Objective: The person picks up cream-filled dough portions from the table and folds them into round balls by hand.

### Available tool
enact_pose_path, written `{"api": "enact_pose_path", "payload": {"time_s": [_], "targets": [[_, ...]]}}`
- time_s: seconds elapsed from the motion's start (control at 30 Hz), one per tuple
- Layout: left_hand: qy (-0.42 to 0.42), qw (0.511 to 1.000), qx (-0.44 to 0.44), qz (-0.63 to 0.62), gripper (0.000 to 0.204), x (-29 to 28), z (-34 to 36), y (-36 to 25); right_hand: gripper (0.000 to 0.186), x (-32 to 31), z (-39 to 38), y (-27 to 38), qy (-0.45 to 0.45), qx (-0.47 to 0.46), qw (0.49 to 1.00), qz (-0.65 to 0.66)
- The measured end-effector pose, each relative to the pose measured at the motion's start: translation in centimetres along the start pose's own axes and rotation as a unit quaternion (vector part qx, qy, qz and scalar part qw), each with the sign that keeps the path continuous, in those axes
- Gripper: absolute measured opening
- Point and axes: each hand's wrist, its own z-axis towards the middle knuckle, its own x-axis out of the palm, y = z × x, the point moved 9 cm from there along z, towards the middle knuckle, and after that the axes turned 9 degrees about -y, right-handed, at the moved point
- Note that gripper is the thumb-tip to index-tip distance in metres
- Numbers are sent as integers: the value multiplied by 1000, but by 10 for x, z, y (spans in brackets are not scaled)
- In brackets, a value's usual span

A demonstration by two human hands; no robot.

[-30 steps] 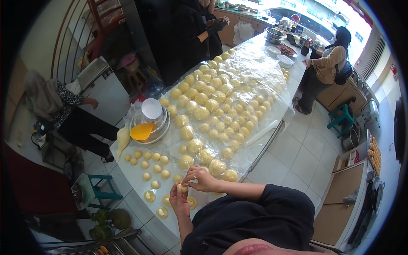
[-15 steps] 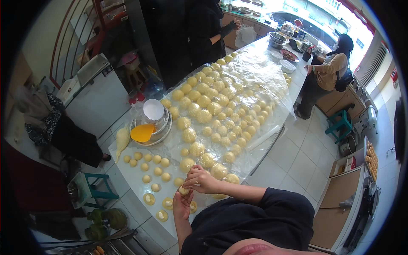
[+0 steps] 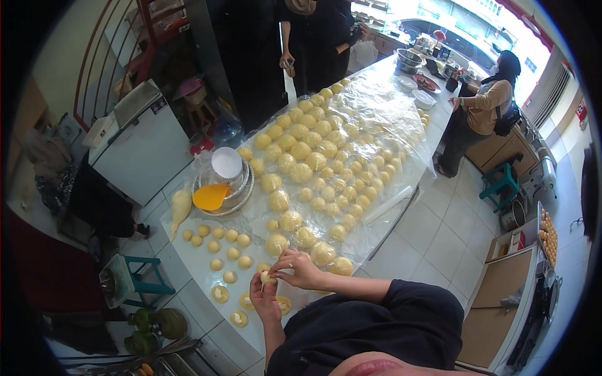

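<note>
My left hand (image 3: 266, 302) is closed around a small piece of yellow dough (image 3: 268, 277) near the table's front end. Fingers of my right hand (image 3: 298, 269) pinch at the top of the same piece. Just below and left of my hands lie flattened dough rounds (image 3: 220, 294) topped with a white filling. Several small dough balls (image 3: 232, 253) sit in loose rows to the left. Beyond my right hand, many larger dough balls (image 3: 300, 150) rest under a clear plastic sheet (image 3: 395, 103).
A bowl (image 3: 238, 205) with an orange scraper (image 3: 211, 196) stands at the table's left edge, beside a filled piping bag (image 3: 181, 207). Other people stand beyond the table, at its far right (image 3: 492, 94) and at the left. A green stool (image 3: 145, 282) is on the floor.
Both hands have shifted slightly left and up with the dough piece, uncovering more of it. Behind the table a second person has come into view; the person at left has moved lower.
</note>
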Motion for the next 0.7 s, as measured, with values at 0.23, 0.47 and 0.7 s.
{"api": "enact_pose_path", "payload": {"time_s": [0.23,0.47,0.7], "targets": [[92,979,-113,-141,27,-11,8,25,11,20,-9,-18,97,125,960,231],[216,974,-61,-3,33,-19,2,25,40,59,-45,-66,162,336,856,358],[91,965,41,244,27,-8,28,-26,44,25,-19,-47,185,280,879,338]]}}
